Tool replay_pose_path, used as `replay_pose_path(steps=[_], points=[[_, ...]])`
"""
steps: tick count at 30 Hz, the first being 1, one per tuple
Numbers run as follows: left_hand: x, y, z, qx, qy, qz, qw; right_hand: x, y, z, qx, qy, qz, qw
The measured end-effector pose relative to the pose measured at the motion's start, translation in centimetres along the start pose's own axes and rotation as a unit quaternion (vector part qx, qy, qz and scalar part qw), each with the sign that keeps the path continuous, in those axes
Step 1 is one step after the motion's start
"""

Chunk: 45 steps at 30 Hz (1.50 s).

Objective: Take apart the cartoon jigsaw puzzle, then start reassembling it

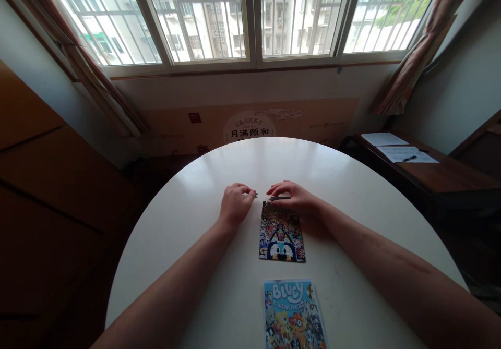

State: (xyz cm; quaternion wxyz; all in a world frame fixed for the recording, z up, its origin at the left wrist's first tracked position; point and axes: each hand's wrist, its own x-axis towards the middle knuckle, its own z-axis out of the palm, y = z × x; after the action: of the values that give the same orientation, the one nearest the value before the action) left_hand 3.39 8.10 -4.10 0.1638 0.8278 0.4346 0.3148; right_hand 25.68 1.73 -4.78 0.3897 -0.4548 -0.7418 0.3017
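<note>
My left hand (236,204) is closed, pinching a small greyish puzzle piece (256,195) between thumb and fingertips just above the white table. To its right, my right hand (294,196) curls around a thin, flat grey-edged puzzle piece (279,197); whether it is one piece or more I cannot tell. Below the right hand lies a colourful jigsaw puzzle (279,237) with a blue dog's face along its bottom edge. The fingers and their shadow partly cover its top edge. Nearer to me, a glossy "Bluey" picture sheet or booklet (295,312) lies flat, cut off by the frame.
The round white table (176,218) fills the middle. Papers (407,154) and a pen (409,158) rest on a brown wooden table at the right. A long printed carton (168,127) stands below the barred window, and curtains hang at both sides.
</note>
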Motion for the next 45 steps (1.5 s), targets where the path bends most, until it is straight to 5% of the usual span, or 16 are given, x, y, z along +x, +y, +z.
replay_pose_path(steps=[6, 12, 19, 27, 35, 45], points=[[-0.5, 0.0, 0.3, 0.101, 0.022, 0.003, 0.995, -0.1, -0.1, -0.4, 0.028, -0.015, 0.022, 0.999], [-0.6, 0.7, -0.1, 0.03, 0.05, 0.032, 0.998, -0.4, -0.2, -0.5, 0.071, -0.015, 0.049, 0.996], [-1.5, 2.5, -0.3, -0.021, -0.023, 0.132, 0.991, -0.6, 0.2, -0.4, 0.168, -0.003, 0.073, 0.983], [-1.3, 2.2, -0.1, -0.092, -0.074, 0.112, 0.987, -0.5, 0.2, -0.1, 0.075, -0.001, 0.043, 0.996], [-1.3, 2.2, -0.1, -0.087, -0.048, 0.131, 0.986, -0.2, -0.2, 0.0, -0.043, -0.001, 0.008, 0.999], [-1.3, 2.1, -0.2, -0.094, -0.044, 0.155, 0.982, -0.1, 0.0, -0.1, -0.063, -0.019, -0.008, 0.998]])
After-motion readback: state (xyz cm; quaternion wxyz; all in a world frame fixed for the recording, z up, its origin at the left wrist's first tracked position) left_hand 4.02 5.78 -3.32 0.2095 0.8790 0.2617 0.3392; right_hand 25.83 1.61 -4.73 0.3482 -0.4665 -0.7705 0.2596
